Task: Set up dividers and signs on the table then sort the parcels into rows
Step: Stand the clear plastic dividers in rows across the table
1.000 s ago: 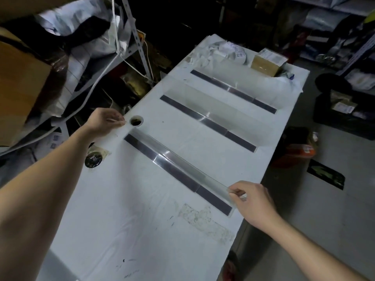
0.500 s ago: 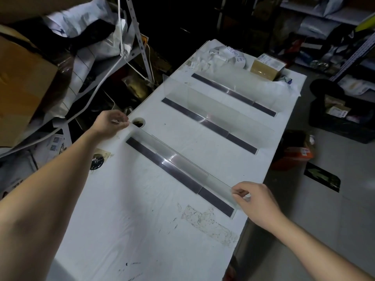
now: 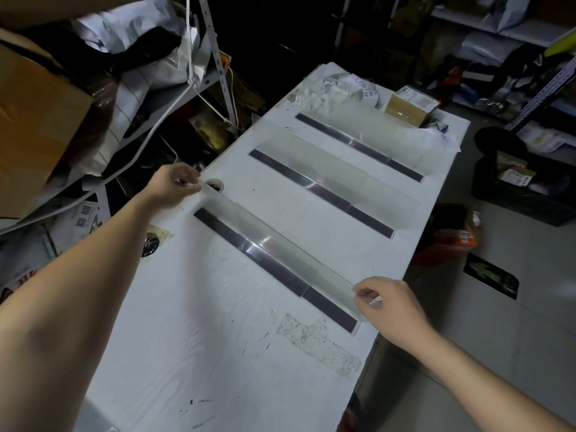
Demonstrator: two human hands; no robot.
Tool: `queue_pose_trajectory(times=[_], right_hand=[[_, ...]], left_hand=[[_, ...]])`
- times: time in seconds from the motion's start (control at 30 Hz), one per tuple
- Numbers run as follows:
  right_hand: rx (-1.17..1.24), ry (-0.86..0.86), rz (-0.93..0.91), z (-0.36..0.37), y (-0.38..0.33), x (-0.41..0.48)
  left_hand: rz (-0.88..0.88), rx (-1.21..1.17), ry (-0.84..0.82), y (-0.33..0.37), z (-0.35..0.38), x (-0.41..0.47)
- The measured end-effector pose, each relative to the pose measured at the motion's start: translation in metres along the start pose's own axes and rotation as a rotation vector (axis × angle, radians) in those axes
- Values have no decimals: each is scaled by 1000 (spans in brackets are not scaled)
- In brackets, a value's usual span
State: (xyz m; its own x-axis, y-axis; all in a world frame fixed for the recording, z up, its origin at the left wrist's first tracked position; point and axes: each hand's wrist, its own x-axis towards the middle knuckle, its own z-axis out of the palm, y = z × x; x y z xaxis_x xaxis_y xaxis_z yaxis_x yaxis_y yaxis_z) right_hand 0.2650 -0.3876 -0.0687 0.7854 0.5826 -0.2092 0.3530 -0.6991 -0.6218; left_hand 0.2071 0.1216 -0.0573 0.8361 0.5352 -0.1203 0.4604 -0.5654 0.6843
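A long clear acrylic divider [image 3: 280, 254] with a dark base strip [image 3: 274, 269] stands across the white table [image 3: 193, 338]. My left hand [image 3: 174, 185] pinches its far-left top corner at the table's left edge. My right hand [image 3: 389, 304] pinches its right top corner at the table's right edge. Two more clear dividers stand farther back, a middle one [image 3: 336, 179] and a far one [image 3: 374, 135], each on its own dark strip. Parcels lie at the table's far end: a brown box [image 3: 408, 107] and white bags [image 3: 339, 88].
A round cable hole [image 3: 215, 184] sits by my left hand. Torn tape residue [image 3: 314, 341] marks the near tabletop. Cluttered shelves with cardboard boxes [image 3: 37, 126] stand on the left. On the floor at right are an orange item [image 3: 452, 238] and a dark crate [image 3: 523, 188].
The near divider has tipped up from leaning towards upright, held at both ends. My view has shifted slightly; both hands stay at the divider's corners.
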Motion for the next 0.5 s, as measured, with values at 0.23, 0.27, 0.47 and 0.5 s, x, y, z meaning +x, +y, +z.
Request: queue_pose_trajectory(times=[0.23,0.27,0.47,0.5], right_hand=[[-23,-16,51,-5,-7,0],[-23,-24,59,-5,-8,0],[-113,-64,60,-12,-16,0],[-136,-67,42,-16,-19,0]], left_hand=[[-51,-11,-34,4,-5,-11],[-50,-9,-32,5,-6,-13],[-88,83,-23,13,-12,-35],[-88,126,-18,13,-15,-41]])
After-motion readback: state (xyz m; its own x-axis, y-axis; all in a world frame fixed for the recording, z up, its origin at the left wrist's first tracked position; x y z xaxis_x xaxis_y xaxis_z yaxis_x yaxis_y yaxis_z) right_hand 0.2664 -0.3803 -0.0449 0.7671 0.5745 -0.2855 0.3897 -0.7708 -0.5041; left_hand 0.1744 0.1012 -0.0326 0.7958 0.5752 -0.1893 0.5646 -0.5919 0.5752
